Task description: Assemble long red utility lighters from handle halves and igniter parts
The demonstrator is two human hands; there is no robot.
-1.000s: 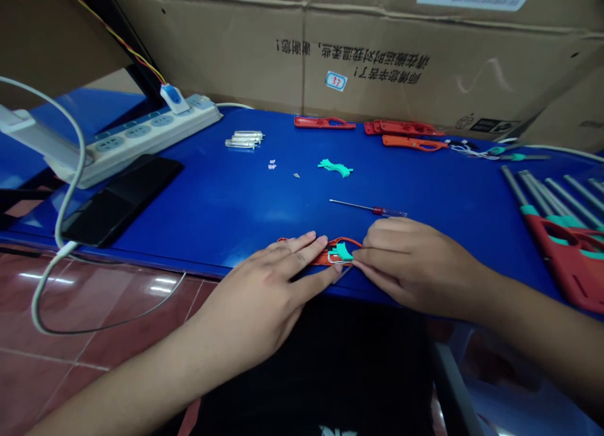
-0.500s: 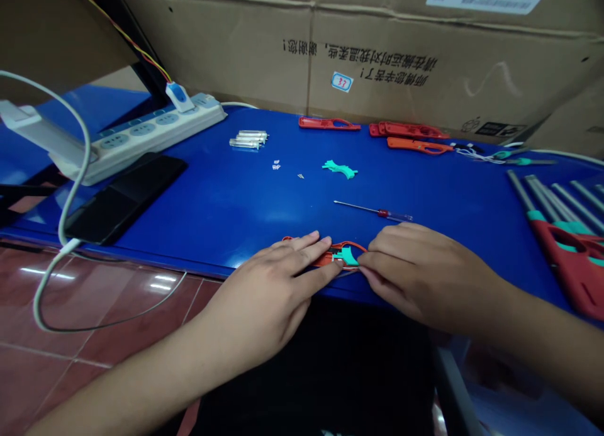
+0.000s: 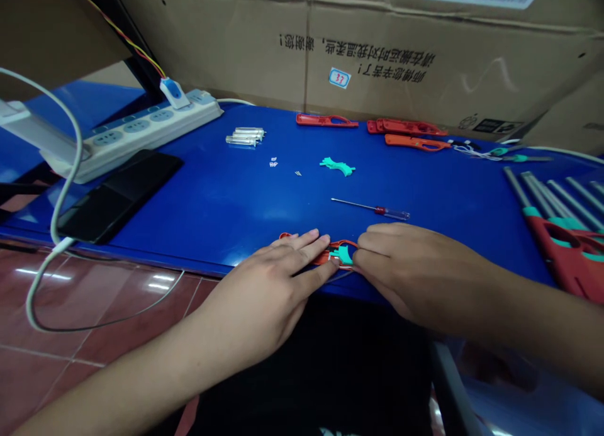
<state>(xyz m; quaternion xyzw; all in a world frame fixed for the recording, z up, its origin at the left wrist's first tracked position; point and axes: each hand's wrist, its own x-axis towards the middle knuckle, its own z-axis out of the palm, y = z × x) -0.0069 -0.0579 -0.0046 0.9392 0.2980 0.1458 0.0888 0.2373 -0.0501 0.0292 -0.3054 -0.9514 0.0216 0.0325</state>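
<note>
An orange-red lighter shell half (image 3: 322, 258) lies at the front edge of the blue table, with a teal trigger piece (image 3: 345, 255) inside it. My left hand (image 3: 278, 275) rests over the shell's left part, its fingers pressing on it and holding it down. At the shell's right end, my right hand (image 3: 406, 266) has its fingers pinched together around the end; the fingertips are partly hidden. Behind the right hand lies a small screwdriver (image 3: 377, 209) with a clear and red handle.
Teal pieces (image 3: 337, 167), clear tubes (image 3: 244, 136), tiny metal parts (image 3: 297, 173) and red shells (image 3: 408, 127) lie farther back. A phone (image 3: 120, 195) and power strip (image 3: 151, 131) are left; finished-looking red lighters (image 3: 561, 253) right. A cardboard box (image 3: 236, 52) stands behind.
The whole view has shifted slightly. My right hand has moved a little left and inward along the shell's right end; my left hand stays in place.
</note>
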